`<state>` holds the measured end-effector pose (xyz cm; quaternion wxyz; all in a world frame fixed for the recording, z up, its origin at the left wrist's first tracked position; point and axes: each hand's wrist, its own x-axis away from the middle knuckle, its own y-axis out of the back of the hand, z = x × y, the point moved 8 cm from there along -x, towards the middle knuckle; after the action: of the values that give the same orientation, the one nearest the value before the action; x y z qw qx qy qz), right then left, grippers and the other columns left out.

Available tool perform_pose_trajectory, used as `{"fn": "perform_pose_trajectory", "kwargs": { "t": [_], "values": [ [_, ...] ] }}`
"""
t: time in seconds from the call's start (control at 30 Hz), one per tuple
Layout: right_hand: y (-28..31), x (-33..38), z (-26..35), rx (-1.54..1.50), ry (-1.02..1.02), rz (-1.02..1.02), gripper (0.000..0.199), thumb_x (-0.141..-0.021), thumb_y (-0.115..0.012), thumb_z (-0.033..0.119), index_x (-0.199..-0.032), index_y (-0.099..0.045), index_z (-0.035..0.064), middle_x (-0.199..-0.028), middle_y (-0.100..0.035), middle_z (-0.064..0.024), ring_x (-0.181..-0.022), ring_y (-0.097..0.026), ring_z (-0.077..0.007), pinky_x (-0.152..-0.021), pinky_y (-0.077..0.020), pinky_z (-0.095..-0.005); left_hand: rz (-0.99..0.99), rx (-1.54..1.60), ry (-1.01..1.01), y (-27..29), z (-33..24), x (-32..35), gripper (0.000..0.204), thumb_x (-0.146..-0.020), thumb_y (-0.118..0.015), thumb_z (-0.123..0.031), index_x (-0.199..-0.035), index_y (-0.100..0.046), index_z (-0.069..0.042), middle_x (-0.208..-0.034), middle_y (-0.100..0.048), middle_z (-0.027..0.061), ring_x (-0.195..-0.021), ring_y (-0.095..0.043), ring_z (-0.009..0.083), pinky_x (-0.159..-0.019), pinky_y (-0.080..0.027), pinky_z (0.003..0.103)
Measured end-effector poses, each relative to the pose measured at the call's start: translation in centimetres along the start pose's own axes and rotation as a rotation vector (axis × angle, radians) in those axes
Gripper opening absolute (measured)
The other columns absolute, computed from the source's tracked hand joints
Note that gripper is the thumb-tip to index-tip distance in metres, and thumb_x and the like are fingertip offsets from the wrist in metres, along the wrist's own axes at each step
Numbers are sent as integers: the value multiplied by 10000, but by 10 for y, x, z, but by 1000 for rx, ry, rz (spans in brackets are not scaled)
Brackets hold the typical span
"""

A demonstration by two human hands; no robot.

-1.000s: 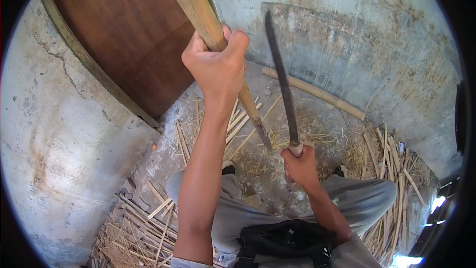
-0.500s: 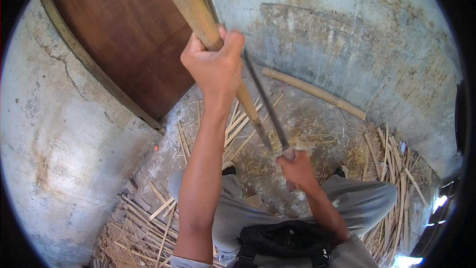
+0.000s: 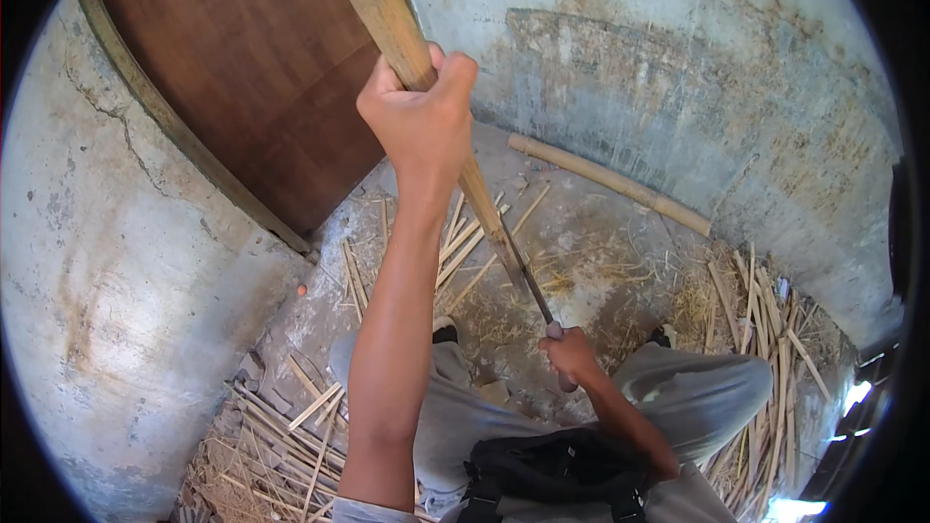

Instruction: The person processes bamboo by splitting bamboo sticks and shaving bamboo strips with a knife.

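Note:
My left hand (image 3: 421,126) is raised at the upper middle, its fingers wrapped round a long split bamboo piece (image 3: 387,19). The piece slants from the top down toward the floor between my legs. Lower and to the right, my right hand (image 3: 575,356) is closed on the handle of a machete. The dark, narrow blade of the machete (image 3: 535,292) points up and left, meeting or overlapping the lower part of the bamboo. Whether the edge has entered the bamboo I cannot tell.
Bamboo strips lie in a pile (image 3: 291,436) at lower left, another pile (image 3: 775,358) at right, and loose strips (image 3: 465,247) ahead. A bamboo pole (image 3: 610,184) rests by the stained wall (image 3: 668,87). A brown door (image 3: 242,68) stands at left. A black bag (image 3: 552,470) sits on my lap.
My right hand has moved slightly down, and the machete blade has swung from beside the bamboo, on its right, down to its lower part. My left hand has hardly moved.

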<state>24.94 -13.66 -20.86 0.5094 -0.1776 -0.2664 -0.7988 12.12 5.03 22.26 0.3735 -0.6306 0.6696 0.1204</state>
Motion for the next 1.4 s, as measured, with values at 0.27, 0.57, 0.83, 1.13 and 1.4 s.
{"fn": "perform_pose_trajectory", "kwargs": {
  "t": [0.27,0.57,0.83,1.13,1.4],
  "values": [
    [13,41,93,6,426,-181,266,-752,-662,181,-653,-598,-58,-541,-587,-146,-470,-591,-223,-477,-435,-357,17,53,-17,-11,5,-1,124,-724,-648,-37,-703,-527,-19,-594,-471,-53,-529,-395,13,-466,-316,203],
    [3,-19,-62,119,-96,58,212,-744,-643,149,-658,-610,-43,-568,-610,-130,-491,-610,-240,-483,-468,-372,31,-48,-81,-2,2,0,140,-804,-629,-7,-777,-493,-27,-541,-455,-1,-394,-390,58,-364,-310,243],
    [5,11,70,69,358,-119,268,-729,-652,205,-675,-608,-54,-623,-623,-199,-604,-636,-336,-566,-477,-420,97,26,-78,-24,4,3,124,-799,-633,-15,-790,-510,-26,-548,-485,2,-392,-402,56,-373,-325,233],
    [-4,-72,-140,274,-158,70,292,-739,-628,229,-696,-620,-60,-694,-645,-251,-685,-666,-360,-633,-502,-459,57,-35,-92,-12,8,-1,141,-806,-618,-6,-776,-487,-47,-543,-459,-7,-388,-379,53,-362,-298,238],
    [3,-4,43,152,401,-192,296,-746,-650,234,-637,-603,-38,-582,-616,-178,-545,-626,-319,-535,-472,-418,65,13,-30,-14,9,-9,148,-814,-621,-8,-791,-480,-49,-539,-436,-8,-383,-359,57,-355,-294,241]
  ]
}}
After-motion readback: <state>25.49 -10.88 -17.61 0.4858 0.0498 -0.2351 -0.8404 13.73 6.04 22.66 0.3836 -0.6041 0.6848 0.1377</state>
